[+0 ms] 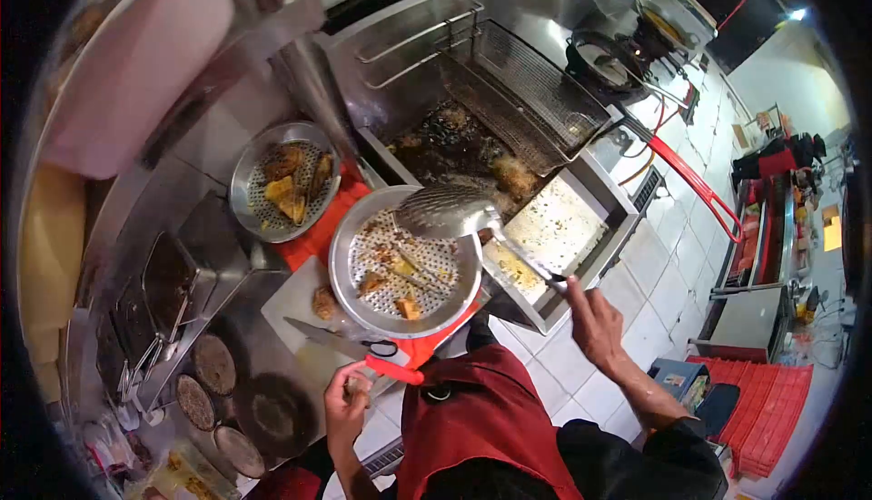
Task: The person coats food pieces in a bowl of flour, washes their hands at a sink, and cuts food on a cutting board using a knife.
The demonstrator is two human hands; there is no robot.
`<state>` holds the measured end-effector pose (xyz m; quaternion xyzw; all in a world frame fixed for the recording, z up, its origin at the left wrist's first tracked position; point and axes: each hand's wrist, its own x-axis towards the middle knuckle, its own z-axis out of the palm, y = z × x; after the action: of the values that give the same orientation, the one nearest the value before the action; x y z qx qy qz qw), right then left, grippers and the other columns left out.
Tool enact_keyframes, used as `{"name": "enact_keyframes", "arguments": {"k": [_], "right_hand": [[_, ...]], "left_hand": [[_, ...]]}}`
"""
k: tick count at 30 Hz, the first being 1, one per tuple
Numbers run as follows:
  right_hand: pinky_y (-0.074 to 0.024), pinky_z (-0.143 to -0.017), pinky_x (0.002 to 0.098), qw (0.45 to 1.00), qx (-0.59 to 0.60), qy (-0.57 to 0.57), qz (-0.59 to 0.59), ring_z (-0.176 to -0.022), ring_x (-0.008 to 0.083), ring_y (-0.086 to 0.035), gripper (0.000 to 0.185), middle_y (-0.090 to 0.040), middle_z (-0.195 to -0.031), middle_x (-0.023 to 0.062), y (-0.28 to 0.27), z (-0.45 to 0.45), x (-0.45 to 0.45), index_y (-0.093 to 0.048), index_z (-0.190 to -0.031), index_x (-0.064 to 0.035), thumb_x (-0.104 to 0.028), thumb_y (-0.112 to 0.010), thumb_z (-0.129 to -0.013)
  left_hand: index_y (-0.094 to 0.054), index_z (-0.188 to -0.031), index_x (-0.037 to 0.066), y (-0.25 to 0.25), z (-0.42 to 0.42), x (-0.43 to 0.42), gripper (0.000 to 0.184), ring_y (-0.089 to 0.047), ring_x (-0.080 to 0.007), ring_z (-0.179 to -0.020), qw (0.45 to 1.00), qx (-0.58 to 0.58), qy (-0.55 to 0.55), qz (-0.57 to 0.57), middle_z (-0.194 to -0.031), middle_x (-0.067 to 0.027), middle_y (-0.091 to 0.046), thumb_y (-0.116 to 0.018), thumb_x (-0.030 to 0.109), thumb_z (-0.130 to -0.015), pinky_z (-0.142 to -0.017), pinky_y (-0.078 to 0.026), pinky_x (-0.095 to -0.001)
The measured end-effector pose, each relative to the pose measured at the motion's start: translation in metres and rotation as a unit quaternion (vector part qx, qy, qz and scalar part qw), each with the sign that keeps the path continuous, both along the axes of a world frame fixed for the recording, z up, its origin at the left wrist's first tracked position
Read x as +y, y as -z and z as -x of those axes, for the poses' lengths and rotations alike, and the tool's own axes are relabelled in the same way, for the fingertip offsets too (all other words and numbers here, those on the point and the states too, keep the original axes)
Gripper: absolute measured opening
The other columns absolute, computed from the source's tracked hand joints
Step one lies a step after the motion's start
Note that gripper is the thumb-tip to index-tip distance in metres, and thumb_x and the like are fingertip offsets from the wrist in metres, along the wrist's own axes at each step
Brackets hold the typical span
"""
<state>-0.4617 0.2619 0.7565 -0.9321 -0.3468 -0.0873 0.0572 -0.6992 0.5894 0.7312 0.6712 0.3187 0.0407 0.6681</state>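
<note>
My right hand (595, 323) is wrapped round the dark handle of a large perforated skimmer (447, 210). The skimmer's head hangs over the right rim of a perforated metal bowl (341, 296), which holds a few fried pieces, crumbs and what look like thin tongs. My left hand (346, 406) is closed near the red handle (394, 371) of a knife (318, 336); its fingers are curled, and whether they hold anything is unclear. The knife blade lies over a pale cutting board (280, 307), with a brown fried piece (324, 302) beside the bowl.
Behind is a fryer with dark oil (445, 141) and a wire basket (536, 82) with a long red handle (695, 187). A second perforated bowl (243, 193) holds fried pieces. A crumb-covered tray (549, 232) sits right; red crates (772, 409) stand lower right.
</note>
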Motion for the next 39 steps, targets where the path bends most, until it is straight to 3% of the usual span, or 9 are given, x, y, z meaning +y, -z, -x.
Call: {"name": "enact_keyframes", "arguments": {"k": [12, 17, 20, 21, 24, 25, 29, 38, 39], "right_hand": [[-0.0503, -0.064, 0.0501, 0.977, 0.203, 0.004, -0.059, -0.073, 0.0416, -0.061, 0.061, -0.060, -0.095, 0.0221, 0.160, -0.201, 0.004, -0.031, -0.138, -0.0140, -0.015, -0.058, -0.083], [-0.0485, -0.069, 0.0458, 0.959, 0.272, -0.079, -0.008, -0.083, 0.0428, -0.060, 0.052, -0.062, -0.087, 0.0263, 0.181, -0.253, 0.015, -0.042, -0.132, -0.0061, -0.014, -0.057, -0.082], [-0.0480, -0.069, 0.0437, 0.927, 0.350, -0.072, -0.116, -0.078, 0.0398, -0.062, 0.050, -0.062, -0.083, 0.0244, 0.207, -0.261, 0.021, -0.043, -0.129, -0.0005, -0.013, -0.056, -0.083], [-0.0460, -0.055, 0.0382, 0.913, 0.333, -0.087, -0.220, -0.061, 0.0265, -0.059, 0.037, -0.059, -0.069, 0.0153, 0.216, -0.257, 0.024, -0.049, -0.119, 0.0025, -0.012, -0.055, -0.086], [-0.0360, -0.042, 0.0293, 0.644, 0.680, 0.180, -0.300, -0.051, 0.0118, -0.045, 0.019, -0.048, -0.060, 0.0043, 0.170, -0.244, 0.042, -0.054, -0.103, -0.0007, -0.012, -0.053, -0.088], [-0.0262, -0.038, 0.0223, 0.619, 0.697, 0.189, -0.309, -0.048, 0.0063, -0.038, 0.006, -0.042, -0.060, -0.0006, 0.166, -0.239, 0.047, -0.050, -0.087, -0.0072, -0.012, -0.050, -0.090], [-0.0279, -0.037, 0.0223, 0.462, 0.739, 0.249, -0.422, -0.047, 0.0091, -0.039, 0.011, -0.044, -0.064, 0.0011, 0.174, -0.227, 0.066, -0.045, -0.081, -0.0101, -0.013, -0.046, -0.092], [-0.0325, -0.041, 0.0235, 0.418, 0.687, 0.265, -0.532, -0.051, 0.0131, -0.041, 0.023, -0.047, -0.071, 0.0036, 0.228, -0.278, 0.131, -0.050, -0.093, -0.0102, 0.007, -0.039, -0.082], [-0.0346, -0.044, 0.0229, 0.344, 0.700, 0.296, -0.551, -0.059, 0.0126, -0.044, 0.025, -0.049, -0.076, 0.0043, 0.216, -0.282, 0.139, -0.050, -0.096, -0.0100, 0.008, -0.042, -0.081]], "left_hand": [[-0.054, -0.112, 0.002, -0.026, -0.036, -0.080, 0.029, -0.045, -0.0033, -0.057, 0.987, 0.077, -0.141, -0.021, -0.082, -0.0013, -0.056, -0.051, 0.007, -0.084, -0.047, -0.037, -0.0181], [-0.053, -0.113, 0.002, -0.015, -0.024, -0.108, 0.030, -0.045, -0.0043, -0.055, 0.984, 0.059, -0.164, -0.029, -0.082, -0.0030, -0.056, -0.053, 0.013, -0.085, -0.047, -0.038, -0.0190], [-0.053, -0.112, 0.002, -0.015, -0.026, -0.120, 0.027, -0.045, -0.0042, -0.056, 0.979, 0.069, -0.192, -0.020, -0.081, -0.0033, -0.056, -0.051, 0.009, -0.086, -0.047, -0.039, -0.0191], [-0.054, -0.112, 0.003, -0.015, -0.026, -0.122, 0.027, -0.045, -0.0042, -0.056, 0.977, 0.069, -0.200, -0.011, -0.081, -0.0034, -0.056, -0.051, 0.008, -0.086, -0.047, -0.039, -0.0191], [-0.055, -0.112, 0.004, -0.006, -0.020, -0.126, 0.031, -0.046, -0.0048, -0.057, 0.977, 0.059, -0.207, -0.001, -0.081, -0.0038, -0.056, -0.047, 0.001, -0.083, -0.047, -0.039, -0.0194], [-0.055, -0.113, 0.003, -0.007, -0.020, -0.127, 0.032, -0.046, -0.0047, -0.057, 0.976, 0.065, -0.209, 0.002, -0.081, -0.0039, -0.056, -0.046, 0.000, -0.082, -0.048, -0.040, -0.0193], [-0.054, -0.113, 0.003, -0.001, -0.013, -0.124, 0.033, -0.046, -0.0046, -0.057, 0.976, 0.044, -0.212, 0.015, -0.081, -0.0041, -0.055, -0.046, -0.001, -0.081, -0.049, -0.040, -0.0192], [-0.054, -0.113, 0.003, -0.005, 0.012, -0.093, 0.032, -0.045, -0.0045, -0.060, 0.973, 0.015, -0.218, 0.068, -0.081, -0.0021, -0.054, -0.050, 0.000, -0.082, -0.051, -0.038, -0.0193], [-0.054, -0.114, 0.004, 0.000, 0.018, -0.088, 0.032, -0.044, -0.0045, -0.060, 0.977, 0.007, -0.209, 0.047, -0.081, -0.0017, -0.054, -0.050, 0.001, -0.082, -0.051, -0.038, -0.0195]]}}
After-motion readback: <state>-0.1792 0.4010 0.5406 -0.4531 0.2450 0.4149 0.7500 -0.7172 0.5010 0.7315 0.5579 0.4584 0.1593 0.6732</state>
